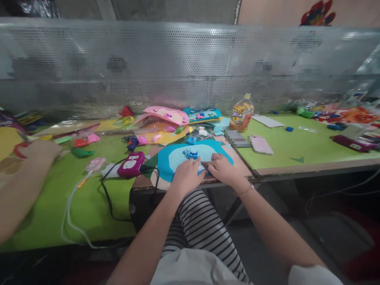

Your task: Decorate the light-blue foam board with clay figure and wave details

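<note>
A blue foam piece (164, 161) with a light-blue middle lies at the table's front edge, over a cream sheet. On it sits a small blue clay figure (191, 153). My left hand (188, 174) rests on the piece just below the figure, its thumb apart from the fingers. My right hand (220, 168) is beside it, fingers bent and fingertips on the same piece, near my left thumb. Something small and whitish shows between the two hands. What my right fingers grip, if anything, is too small to make out.
A purple box (130, 164) with a black cable stands left. Behind are a pink decorated piece (169, 115), a teal one (203, 114), clay lumps and a snack bag (242, 114). A phone (261, 145) lies right. Another person's arm (26, 186) reaches in from the left.
</note>
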Demonstrator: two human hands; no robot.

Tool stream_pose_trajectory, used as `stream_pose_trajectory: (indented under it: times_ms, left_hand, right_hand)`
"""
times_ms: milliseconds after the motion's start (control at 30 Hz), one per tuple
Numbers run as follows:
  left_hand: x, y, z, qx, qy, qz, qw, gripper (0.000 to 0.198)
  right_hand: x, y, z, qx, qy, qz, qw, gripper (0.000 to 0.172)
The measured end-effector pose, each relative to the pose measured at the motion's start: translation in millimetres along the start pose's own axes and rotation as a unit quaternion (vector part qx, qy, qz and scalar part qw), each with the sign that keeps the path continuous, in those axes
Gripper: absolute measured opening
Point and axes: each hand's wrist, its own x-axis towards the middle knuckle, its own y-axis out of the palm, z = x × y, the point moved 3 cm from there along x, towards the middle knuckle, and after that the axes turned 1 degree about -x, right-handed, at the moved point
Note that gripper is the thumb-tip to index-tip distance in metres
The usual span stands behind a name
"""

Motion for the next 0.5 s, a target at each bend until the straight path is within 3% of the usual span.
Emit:
stream_pose_trajectory:
  times_ms: [200, 367, 500]
  left_hand:
    - [0.0, 0.8, 1.2, -0.009, -0.003, -0.001, 1.000, 0.062]
    - [-0.5, -0.8, 0.5, 0.000, -0.004, -0.001, 1.000, 0.060]
    - [-1.7, -3.1, -0.8, 0.021, 0.008, -0.007, 1.000, 0.054]
  right_hand:
    - [2.2, 3.5, -8.4, 0.093, 0.027, -0.004, 0.995, 0.040]
    - [5.2, 8.0, -10.1, 0.024, 0.017, 0.023, 0.999, 0.037]
    - [5.3, 8.8, -11.2, 0.035, 0.007, 0.023, 0.999, 0.039]
